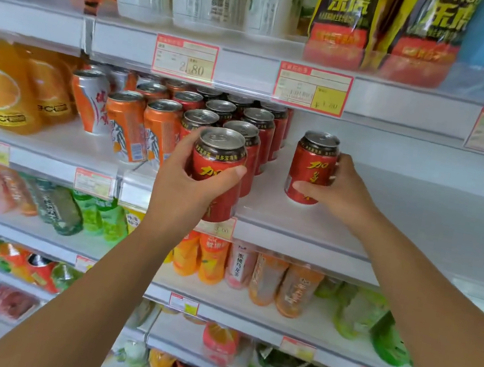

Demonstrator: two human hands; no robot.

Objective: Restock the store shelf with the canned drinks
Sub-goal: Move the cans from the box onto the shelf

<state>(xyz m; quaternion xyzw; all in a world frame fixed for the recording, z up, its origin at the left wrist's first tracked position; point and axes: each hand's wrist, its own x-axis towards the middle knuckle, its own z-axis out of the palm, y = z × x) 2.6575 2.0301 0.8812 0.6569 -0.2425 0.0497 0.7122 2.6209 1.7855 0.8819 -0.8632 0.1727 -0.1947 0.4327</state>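
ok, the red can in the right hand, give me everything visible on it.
The right-hand can is red metal with yellow characters, a dark band below the rim and a silver, unopened pull-tab top. It is about upright over the bare stretch of white shelf, apart from the block of matching red cans to its left. The right hand grips its side, thumb low in front, fingers behind. Whether its base bears on the shelf is unclear.

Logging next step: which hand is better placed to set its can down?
Right, probably. The right hand holds the right can upright over bare shelf; the left hand holds the left can out before the shelf edge.
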